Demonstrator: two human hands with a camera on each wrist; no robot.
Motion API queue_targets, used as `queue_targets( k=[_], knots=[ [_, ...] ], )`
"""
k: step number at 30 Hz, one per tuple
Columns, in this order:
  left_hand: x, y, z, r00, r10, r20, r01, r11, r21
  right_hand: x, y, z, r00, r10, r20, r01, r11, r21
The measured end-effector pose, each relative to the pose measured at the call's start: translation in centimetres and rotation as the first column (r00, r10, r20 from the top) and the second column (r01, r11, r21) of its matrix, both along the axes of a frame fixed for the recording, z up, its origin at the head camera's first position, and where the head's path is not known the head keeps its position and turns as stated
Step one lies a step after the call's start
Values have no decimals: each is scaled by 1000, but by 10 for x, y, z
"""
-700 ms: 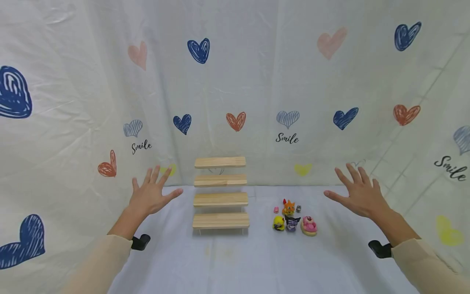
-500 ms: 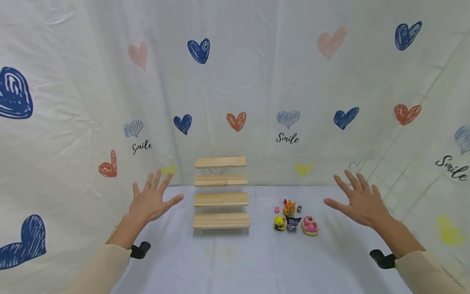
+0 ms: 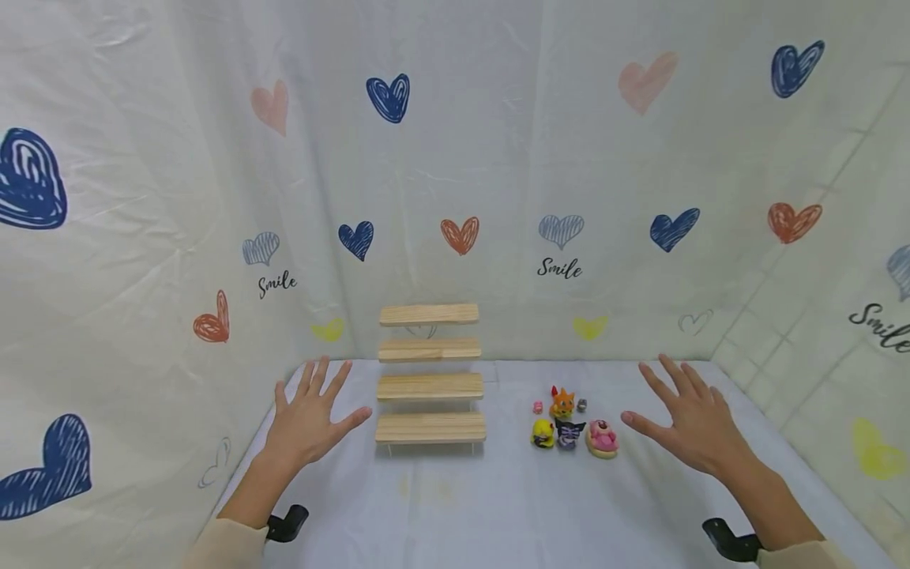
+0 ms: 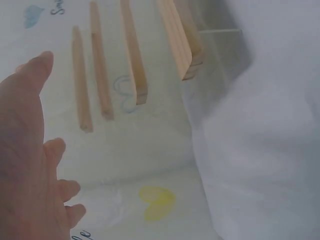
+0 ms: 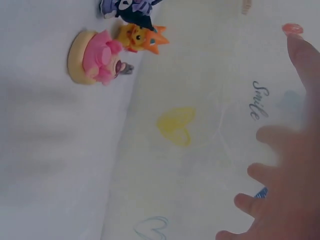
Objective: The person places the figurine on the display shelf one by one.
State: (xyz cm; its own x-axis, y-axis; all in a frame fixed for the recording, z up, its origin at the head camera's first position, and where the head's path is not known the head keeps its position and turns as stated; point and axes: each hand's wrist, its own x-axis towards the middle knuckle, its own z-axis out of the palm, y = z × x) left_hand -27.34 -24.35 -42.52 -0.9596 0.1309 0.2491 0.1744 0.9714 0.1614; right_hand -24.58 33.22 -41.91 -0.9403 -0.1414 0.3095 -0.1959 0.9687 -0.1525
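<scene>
My left hand (image 3: 307,424) hovers to the left of a tiered wooden shelf (image 3: 430,427), its fingers spread and holding nothing. The shelf has several pale planks stepping up toward the back. To the right of a group of small figurines, my right hand (image 3: 697,427) hovers with spread fingers, also holding nothing. Nearest to it is a pink figurine (image 3: 603,438) on a cream base. Beside that stand a dark purple figurine (image 3: 569,434) and a yellow one (image 3: 543,433). Behind them are an orange figurine (image 3: 562,403), a tiny pink piece (image 3: 537,407) and a tiny grey piece (image 3: 582,405).
A white cloth covers the table (image 3: 498,514). Behind it and at both sides hangs a pale curtain (image 3: 498,174) printed with hearts and the word "Smile". Black straps (image 3: 287,523) sit on both wrists.
Both hands have lowered toward the table, the left also shifting slightly right. Their fingers stay spread. The shelf and figurines keep their places; the whole view has slid slightly.
</scene>
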Motion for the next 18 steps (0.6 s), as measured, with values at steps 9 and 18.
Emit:
queue_targets(
  k=[9, 18],
  knots=[
    [2, 17, -26, 1000, -1, -22, 5, 988, 152, 2, -9, -17, 999, 7, 40, 0, 986, -169],
    [-5, 32, -61, 992, 33, -123, 25, 899, 437, -10, -12, -38, 993, 32, 113, 17, 914, -405]
  ],
)
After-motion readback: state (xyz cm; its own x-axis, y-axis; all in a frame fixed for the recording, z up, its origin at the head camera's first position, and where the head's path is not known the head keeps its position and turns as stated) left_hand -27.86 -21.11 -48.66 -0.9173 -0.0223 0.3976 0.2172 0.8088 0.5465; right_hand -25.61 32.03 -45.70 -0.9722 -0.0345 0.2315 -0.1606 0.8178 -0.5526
